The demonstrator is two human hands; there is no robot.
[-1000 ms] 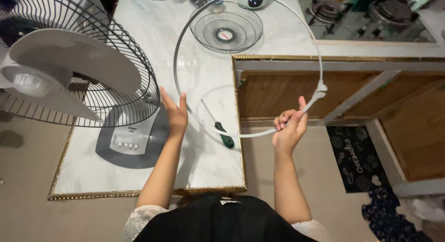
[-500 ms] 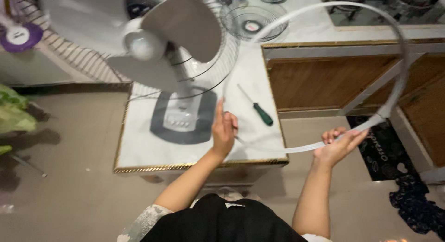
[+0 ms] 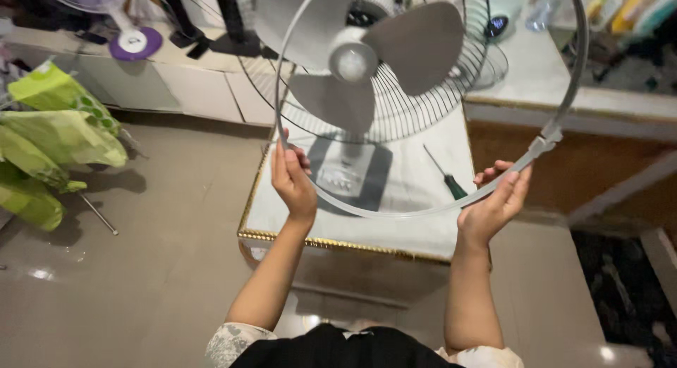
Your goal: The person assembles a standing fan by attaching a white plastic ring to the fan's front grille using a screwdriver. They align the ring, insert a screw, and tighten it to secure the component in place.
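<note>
I hold a large white plastic ring (image 3: 395, 213) up in front of a table fan. My left hand (image 3: 291, 176) grips its left side and my right hand (image 3: 496, 201) grips its lower right, just below the ring's clasp (image 3: 546, 139). Through the ring I see the fan's grey blades (image 3: 356, 64) and its black wire rear guard (image 3: 423, 100). The fan stands on its grey base (image 3: 349, 174) on the white marble table (image 3: 409, 227). A green-handled screwdriver (image 3: 446, 176) lies on the table to the right of the base.
A second wire guard (image 3: 493, 64) lies further back on the table. Green bags (image 3: 49, 139) sit on the floor at left. Another fan's purple base (image 3: 134, 42) is at the upper left. Wooden cabinet framing (image 3: 606, 170) runs along the right.
The view has swung left and closer. Both hands have brought the ring leftward and lifted it, so it now frames the fan's blades instead of the counter beside the fan.
</note>
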